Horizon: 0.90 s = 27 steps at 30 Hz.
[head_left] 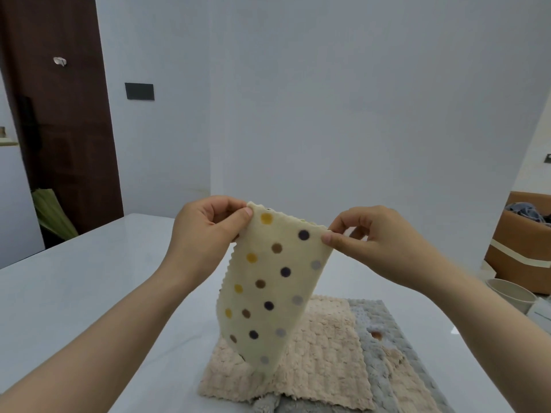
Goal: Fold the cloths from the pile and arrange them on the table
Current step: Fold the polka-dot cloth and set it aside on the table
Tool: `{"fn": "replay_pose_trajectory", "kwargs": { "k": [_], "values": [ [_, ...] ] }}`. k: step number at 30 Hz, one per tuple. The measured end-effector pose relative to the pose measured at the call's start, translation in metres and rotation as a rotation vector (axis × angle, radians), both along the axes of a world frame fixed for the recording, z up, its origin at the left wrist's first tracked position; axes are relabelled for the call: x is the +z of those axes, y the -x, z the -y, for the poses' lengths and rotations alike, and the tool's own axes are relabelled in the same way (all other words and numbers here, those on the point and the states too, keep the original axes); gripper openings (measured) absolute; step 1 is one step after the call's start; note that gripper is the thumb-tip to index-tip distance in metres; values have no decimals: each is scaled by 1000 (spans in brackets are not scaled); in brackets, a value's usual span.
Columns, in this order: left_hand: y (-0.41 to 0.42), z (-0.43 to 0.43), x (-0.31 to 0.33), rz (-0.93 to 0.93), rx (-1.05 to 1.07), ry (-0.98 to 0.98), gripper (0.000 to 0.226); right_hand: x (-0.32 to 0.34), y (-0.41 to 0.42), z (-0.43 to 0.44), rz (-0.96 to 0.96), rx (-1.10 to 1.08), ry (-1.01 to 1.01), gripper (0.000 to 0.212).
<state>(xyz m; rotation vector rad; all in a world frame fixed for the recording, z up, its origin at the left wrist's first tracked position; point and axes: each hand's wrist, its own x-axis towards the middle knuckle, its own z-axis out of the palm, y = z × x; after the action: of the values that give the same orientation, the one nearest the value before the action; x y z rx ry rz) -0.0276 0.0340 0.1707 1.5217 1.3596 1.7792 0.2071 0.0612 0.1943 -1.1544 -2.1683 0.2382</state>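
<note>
A pale wall stands behind a glossy white bench, with a dark brown door at the far left and a dark switch plate on the wall beside it. At the right edge, off the bench, sits a brown box with crumpled fabric inside and a light round bucket just in front of it.

Both hands are raised above the bench and hold a cream cloth with coloured dots by its top edge. The left hand pinches the upper left corner, thumb pressed against curled fingers. The right hand pinches the upper right corner in the same way, thumb and forefinger clamped on the fabric and the other fingers curled behind.

The dotted cloth hangs down from the two hands, slightly slanted. Its lower end reaches the pile on the near part of the bench. That pile is a fluffy beige cloth lying flat on top of a grey cloth, which sticks out to the right and at the near edge. The grey cloth has a brownish patch on its exposed part.
</note>
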Motion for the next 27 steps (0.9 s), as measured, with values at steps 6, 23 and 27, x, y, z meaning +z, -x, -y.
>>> {"fn": "replay_pose_trajectory", "kwargs": {
  "k": [6, 23, 27],
  "values": [
    [3, -1, 1, 16, 37, -36, 10, 4, 5, 0, -234, 60, -2, 9],
    [1, 1, -2, 71, 46, -89, 12, 4, 9, 4, -515, 78, 11, 10],
    [5, 2, -3, 25, 96, -67, 11, 2, 13, 2, -571, 101, 109, 11]
  ]
}}
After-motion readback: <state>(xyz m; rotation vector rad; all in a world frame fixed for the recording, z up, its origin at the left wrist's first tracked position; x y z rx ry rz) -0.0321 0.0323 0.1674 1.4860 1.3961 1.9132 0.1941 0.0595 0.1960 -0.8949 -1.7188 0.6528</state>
